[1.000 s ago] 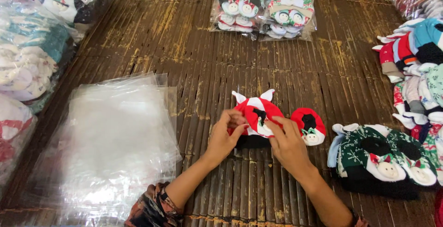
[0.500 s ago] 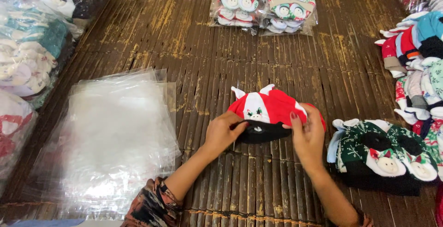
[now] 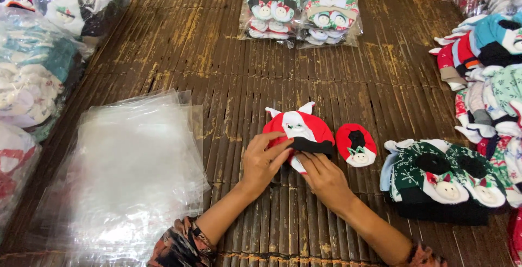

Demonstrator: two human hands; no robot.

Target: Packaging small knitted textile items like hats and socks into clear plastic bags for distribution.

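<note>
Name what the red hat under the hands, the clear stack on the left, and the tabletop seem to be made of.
Red hat: soft knit or fleece fabric, matte. Clear stack: thin plastic bags, glossy and see-through. Tabletop: narrow bamboo-like slats, dark and worn, probably.

The small red, white and black knitted cap point(image 3: 299, 131) under the left hand point(image 3: 263, 161) and right hand point(image 3: 324, 177) looks like soft, matt cloth with a slightly fuzzy nap, and the round red cloth bootie point(image 3: 355, 145) just to its right has the same dull, woolly finish. They lie on a dark brown slatted mat point(image 3: 217, 66), probably bamboo, its strips rough, worn and faintly shiny where the colour has rubbed to yellow. At near left a stack of clear plastic bags point(image 3: 130, 180) is smooth, glossy and crinkled. The far sealed clear packets of knitwear point(image 3: 302, 9) gleam likewise, while the dark green patterned knit set point(image 3: 435, 177) at right is matt.
</note>
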